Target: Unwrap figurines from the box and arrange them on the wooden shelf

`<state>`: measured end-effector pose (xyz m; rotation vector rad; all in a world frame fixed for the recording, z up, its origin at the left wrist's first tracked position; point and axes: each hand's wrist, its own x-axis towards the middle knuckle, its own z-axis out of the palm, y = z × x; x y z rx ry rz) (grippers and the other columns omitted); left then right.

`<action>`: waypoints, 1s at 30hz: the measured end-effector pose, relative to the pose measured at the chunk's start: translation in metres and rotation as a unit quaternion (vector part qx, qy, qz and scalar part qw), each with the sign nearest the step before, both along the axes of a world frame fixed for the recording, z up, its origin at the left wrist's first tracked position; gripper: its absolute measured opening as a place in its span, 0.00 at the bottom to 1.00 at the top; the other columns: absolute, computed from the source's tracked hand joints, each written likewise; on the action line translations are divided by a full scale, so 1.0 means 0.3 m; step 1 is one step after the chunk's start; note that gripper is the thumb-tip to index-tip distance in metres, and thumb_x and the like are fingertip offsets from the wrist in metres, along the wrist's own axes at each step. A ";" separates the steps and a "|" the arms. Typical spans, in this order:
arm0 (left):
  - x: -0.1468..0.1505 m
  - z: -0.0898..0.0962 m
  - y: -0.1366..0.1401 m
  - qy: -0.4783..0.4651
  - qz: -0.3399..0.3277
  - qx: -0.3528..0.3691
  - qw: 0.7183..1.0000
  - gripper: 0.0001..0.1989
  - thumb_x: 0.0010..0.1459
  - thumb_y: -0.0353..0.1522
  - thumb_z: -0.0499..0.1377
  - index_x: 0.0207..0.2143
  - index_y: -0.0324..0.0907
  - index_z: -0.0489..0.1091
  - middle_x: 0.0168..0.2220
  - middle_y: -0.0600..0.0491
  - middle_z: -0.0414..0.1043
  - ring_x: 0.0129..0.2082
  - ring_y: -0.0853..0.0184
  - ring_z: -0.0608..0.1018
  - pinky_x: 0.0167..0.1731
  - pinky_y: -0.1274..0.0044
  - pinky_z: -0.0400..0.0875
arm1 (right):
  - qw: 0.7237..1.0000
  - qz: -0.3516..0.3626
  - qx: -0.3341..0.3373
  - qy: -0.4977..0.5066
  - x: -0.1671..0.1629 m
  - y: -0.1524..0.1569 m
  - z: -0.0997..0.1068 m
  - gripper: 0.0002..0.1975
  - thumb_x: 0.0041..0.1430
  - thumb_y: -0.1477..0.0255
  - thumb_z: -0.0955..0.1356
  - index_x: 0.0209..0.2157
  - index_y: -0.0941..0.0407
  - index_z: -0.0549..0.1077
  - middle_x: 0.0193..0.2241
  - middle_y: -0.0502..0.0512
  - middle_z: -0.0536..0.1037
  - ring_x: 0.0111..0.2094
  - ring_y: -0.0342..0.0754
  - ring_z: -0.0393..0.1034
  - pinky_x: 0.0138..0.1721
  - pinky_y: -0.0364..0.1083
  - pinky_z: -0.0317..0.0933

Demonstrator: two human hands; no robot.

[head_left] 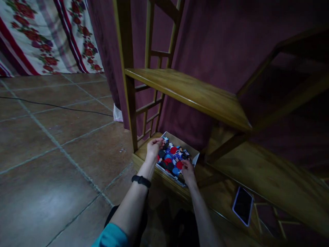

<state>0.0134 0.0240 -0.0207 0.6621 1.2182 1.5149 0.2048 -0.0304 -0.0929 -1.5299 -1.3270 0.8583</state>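
Note:
A shallow white cardboard box [169,175] holds several red, black and blue round pieces and small figure-like pieces in blue, white and black. Over its left side reaches my left hand [153,148], its fingertips pinched together beside a small white-and-blue piece [166,140]. What the pinch holds, if anything, is too small to make out. At the box's near right part, my right hand [189,172] has its fingers curled in against the edge of a red round piece [179,165]. Whether those fingertips grip it is unclear. A black band [141,181] circles my left wrist.
The box stands on the bottom board [141,152] of a wooden shelf unit, beneath a higher shelf [190,92]. A lattice side [147,111] rises at the left. A phone [242,206] lies to the right. A dark cable [56,106] crosses the tiled floor.

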 end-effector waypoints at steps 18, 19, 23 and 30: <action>-0.092 0.093 -0.015 -0.132 -0.018 -0.026 0.991 0.10 0.45 0.25 0.59 0.34 0.34 0.70 0.28 0.48 0.74 0.25 0.73 0.75 0.26 0.82 0.68 | 0.886 0.239 0.085 -0.388 -0.205 0.071 0.102 0.14 0.58 0.68 0.60 0.45 0.50 0.70 0.43 0.53 0.73 0.48 0.50 0.60 0.53 0.52 0.43; -0.092 0.093 -0.016 -0.134 -0.017 -0.028 0.990 0.10 0.45 0.25 0.59 0.34 0.34 0.70 0.28 0.48 0.74 0.25 0.73 0.75 0.26 0.82 0.69 | 0.881 0.230 0.072 -0.407 -0.226 0.077 0.109 0.14 0.58 0.67 0.59 0.43 0.51 0.71 0.41 0.54 0.74 0.46 0.50 0.61 0.52 0.52 0.43; -0.088 0.099 -0.022 -0.136 -0.019 -0.036 0.990 0.09 0.46 0.25 0.59 0.34 0.34 0.70 0.28 0.48 0.74 0.25 0.73 0.75 0.25 0.83 0.69 | 0.856 0.175 -0.003 -0.487 -0.324 0.096 0.114 0.14 0.55 0.64 0.61 0.35 0.56 0.74 0.42 0.62 0.72 0.46 0.56 0.59 0.49 0.55 0.44; -0.083 0.108 -0.021 -0.145 -0.026 -0.040 0.988 0.09 0.46 0.24 0.58 0.33 0.34 0.70 0.27 0.48 0.74 0.24 0.74 0.75 0.24 0.84 0.68 | 0.875 0.139 -0.054 -0.461 -0.380 0.111 0.075 0.13 0.52 0.67 0.63 0.38 0.58 0.70 0.46 0.65 0.68 0.47 0.58 0.58 0.44 0.55 0.49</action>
